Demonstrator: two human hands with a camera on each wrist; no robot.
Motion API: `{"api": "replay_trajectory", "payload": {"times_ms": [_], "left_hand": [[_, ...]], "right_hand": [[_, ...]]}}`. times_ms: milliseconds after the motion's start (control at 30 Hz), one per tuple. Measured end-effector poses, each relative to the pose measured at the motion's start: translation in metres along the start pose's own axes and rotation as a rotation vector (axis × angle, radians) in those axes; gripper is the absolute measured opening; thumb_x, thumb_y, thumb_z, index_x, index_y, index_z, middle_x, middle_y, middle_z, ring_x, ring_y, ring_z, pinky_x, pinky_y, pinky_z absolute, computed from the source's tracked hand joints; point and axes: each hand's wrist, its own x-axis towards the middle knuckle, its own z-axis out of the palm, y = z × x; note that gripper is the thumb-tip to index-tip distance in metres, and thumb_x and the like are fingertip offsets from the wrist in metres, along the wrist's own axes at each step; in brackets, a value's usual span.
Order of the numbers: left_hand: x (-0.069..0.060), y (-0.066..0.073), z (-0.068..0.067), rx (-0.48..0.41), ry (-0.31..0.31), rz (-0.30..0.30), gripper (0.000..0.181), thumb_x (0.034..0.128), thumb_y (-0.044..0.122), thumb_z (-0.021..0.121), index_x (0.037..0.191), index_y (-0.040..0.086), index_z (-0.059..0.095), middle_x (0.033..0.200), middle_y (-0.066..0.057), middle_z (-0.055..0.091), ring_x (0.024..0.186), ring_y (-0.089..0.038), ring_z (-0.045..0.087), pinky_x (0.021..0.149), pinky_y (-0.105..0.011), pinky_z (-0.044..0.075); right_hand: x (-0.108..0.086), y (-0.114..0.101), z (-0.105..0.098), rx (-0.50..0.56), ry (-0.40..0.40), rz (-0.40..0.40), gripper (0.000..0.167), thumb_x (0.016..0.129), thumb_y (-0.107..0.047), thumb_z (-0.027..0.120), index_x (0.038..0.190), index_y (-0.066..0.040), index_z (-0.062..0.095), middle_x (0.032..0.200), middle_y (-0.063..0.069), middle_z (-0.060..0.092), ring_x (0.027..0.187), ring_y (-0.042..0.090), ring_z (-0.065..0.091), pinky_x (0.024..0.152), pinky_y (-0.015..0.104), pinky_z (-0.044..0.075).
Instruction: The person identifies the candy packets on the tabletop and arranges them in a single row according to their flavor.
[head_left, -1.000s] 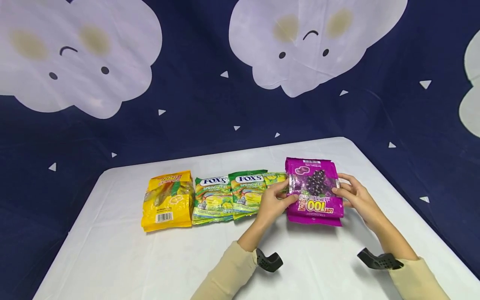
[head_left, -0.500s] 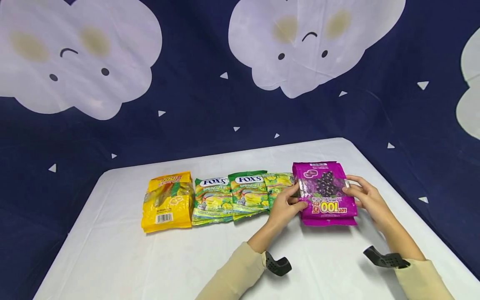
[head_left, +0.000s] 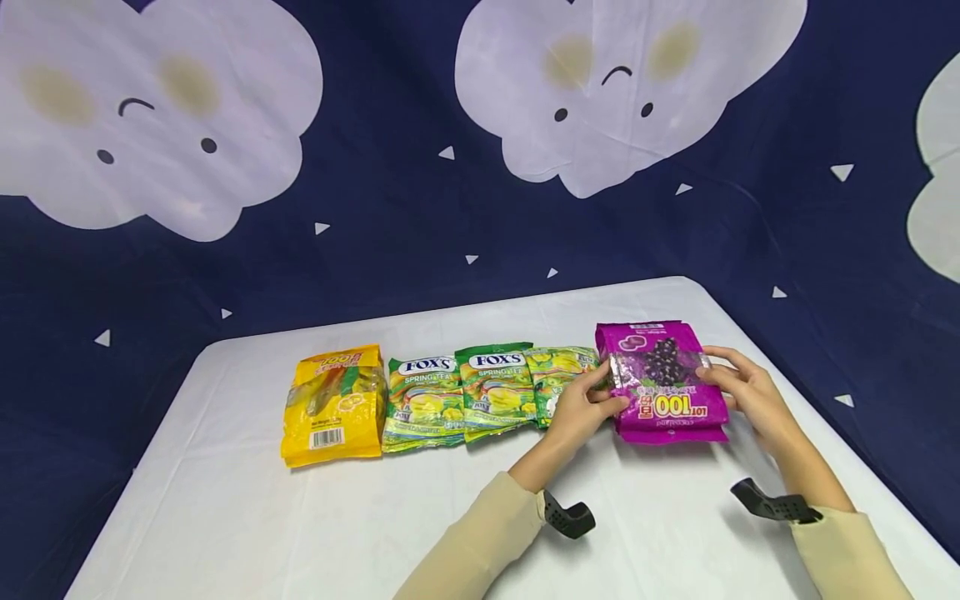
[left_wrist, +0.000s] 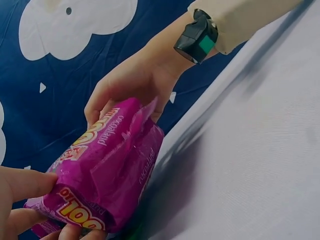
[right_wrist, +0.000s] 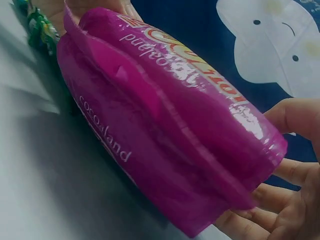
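Between both hands is a purple candy bag with dark grapes printed on it, its lettering upside down in the head view. My left hand grips its left side, thumb on the front. The right hand holds the opposite side, with the thumb over the front edge and fingers round the side. In the left wrist view the purple bag shows its sealed end, tilted above the white cloth. From the right wrist, the bag's folded seam faces the camera. Some fingertips are hidden behind the bag.
Left of the purple bag, green candy bags lie in a row: one partly behind the left hand, a middle one and another. A yellow candy bag ends the row. White cloth covers the table; a dark blue backdrop hangs behind.
Both hands have carried the purple bag to the right, uncovering more of the rightmost green bag. The yellow bag and the other green bags stay in place.
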Motion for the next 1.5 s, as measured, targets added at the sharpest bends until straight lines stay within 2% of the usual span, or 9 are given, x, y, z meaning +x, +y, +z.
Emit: {"api": "replay_trajectory", "payload": {"times_ms": [400, 567, 667, 800, 933, 1067, 1267, 1400, 1500], "left_hand": [[0.019, -0.003, 0.014, 0.045, 0.032, -0.040, 0.062, 0.0837, 0.014, 0.077, 0.140, 0.014, 0.052, 0.143, -0.013, 0.045, 0.090, -0.008, 0.063, 0.069, -0.020, 0.053], [0.020, -0.005, 0.016, 0.072, 0.045, -0.057, 0.063, 0.0838, 0.015, 0.077, 0.141, 0.012, 0.051, 0.152, -0.019, 0.032, 0.087, -0.009, 0.064, 0.067, -0.022, 0.053], [0.020, -0.007, 0.016, 0.061, 0.047, -0.067, 0.064, 0.0837, 0.015, 0.077, 0.142, 0.012, 0.050, 0.147, -0.020, 0.039, 0.085, -0.010, 0.066, 0.068, -0.022, 0.054], [0.021, -0.009, 0.015, 0.067, 0.045, -0.063, 0.066, 0.0831, 0.016, 0.077, 0.142, 0.011, 0.049, 0.131, -0.017, 0.056, 0.084, -0.011, 0.067, 0.067, -0.023, 0.054], [0.022, -0.011, 0.014, 0.064, 0.049, -0.069, 0.066, 0.0822, 0.016, 0.078, 0.141, 0.011, 0.050, 0.118, -0.010, 0.065, 0.084, -0.011, 0.067, 0.067, -0.024, 0.054], [0.023, -0.012, 0.014, -0.008, 0.059, -0.059, 0.063, 0.0811, 0.011, 0.078, 0.138, 0.008, 0.052, 0.123, -0.006, 0.062, 0.086, -0.013, 0.067, 0.068, -0.024, 0.055], [0.024, -0.010, 0.014, -0.082, 0.061, -0.058, 0.059, 0.0802, 0.005, 0.078, 0.134, 0.003, 0.054, 0.125, -0.008, 0.059, 0.087, -0.015, 0.067, 0.067, -0.024, 0.056], [0.025, -0.007, 0.014, -0.118, 0.047, -0.082, 0.056, 0.0804, 0.004, 0.077, 0.132, 0.003, 0.055, 0.122, -0.007, 0.059, 0.086, -0.015, 0.066, 0.069, -0.027, 0.056], [0.022, -0.002, 0.009, -0.142, 0.035, -0.124, 0.054, 0.0813, 0.006, 0.077, 0.131, 0.005, 0.056, 0.120, -0.007, 0.059, 0.086, -0.018, 0.066, 0.071, -0.029, 0.056]], "right_hand": [[0.022, 0.015, -0.006, 0.049, 0.060, 0.097, 0.034, 0.094, -0.029, 0.064, 0.128, -0.024, 0.058, 0.090, -0.019, 0.066, 0.075, 0.004, 0.062, 0.059, 0.023, 0.054], [0.026, 0.024, -0.004, -0.011, 0.067, 0.111, 0.044, 0.094, -0.036, 0.064, 0.136, -0.024, 0.056, 0.089, -0.021, 0.064, 0.075, 0.005, 0.062, 0.060, 0.025, 0.054], [0.026, 0.027, -0.005, -0.053, 0.063, 0.123, 0.050, 0.093, -0.040, 0.063, 0.139, -0.024, 0.053, 0.091, -0.020, 0.062, 0.077, 0.005, 0.061, 0.061, 0.025, 0.054], [0.029, 0.031, -0.006, -0.136, 0.054, 0.149, 0.059, 0.093, -0.047, 0.060, 0.145, -0.022, 0.047, 0.113, 0.000, 0.060, 0.086, 0.006, 0.057, 0.068, 0.023, 0.051], [0.032, 0.033, -0.005, -0.179, 0.020, 0.204, 0.070, 0.092, -0.055, 0.056, 0.150, -0.020, 0.037, 0.142, 0.023, 0.040, 0.102, 0.016, 0.048, 0.077, 0.024, 0.044], [0.035, 0.032, -0.003, -0.177, -0.009, 0.232, 0.074, 0.093, -0.057, 0.054, 0.152, -0.018, 0.032, 0.152, 0.024, 0.027, 0.112, 0.025, 0.040, 0.081, 0.028, 0.038], [0.034, 0.030, -0.005, -0.131, -0.048, 0.253, 0.070, 0.094, -0.053, 0.054, 0.152, -0.021, 0.032, 0.146, 0.024, 0.031, 0.099, 0.014, 0.048, 0.075, 0.023, 0.046], [0.032, 0.027, -0.012, 0.049, -0.097, 0.301, 0.058, 0.096, -0.044, 0.058, 0.149, -0.030, 0.038, 0.121, 0.004, 0.056, 0.086, 0.006, 0.058, 0.071, 0.024, 0.053], [0.031, 0.024, -0.016, 0.195, -0.144, 0.333, 0.051, 0.098, -0.035, 0.058, 0.145, -0.028, 0.040, 0.102, -0.011, 0.061, 0.084, 0.008, 0.063, 0.071, 0.027, 0.055]]}}
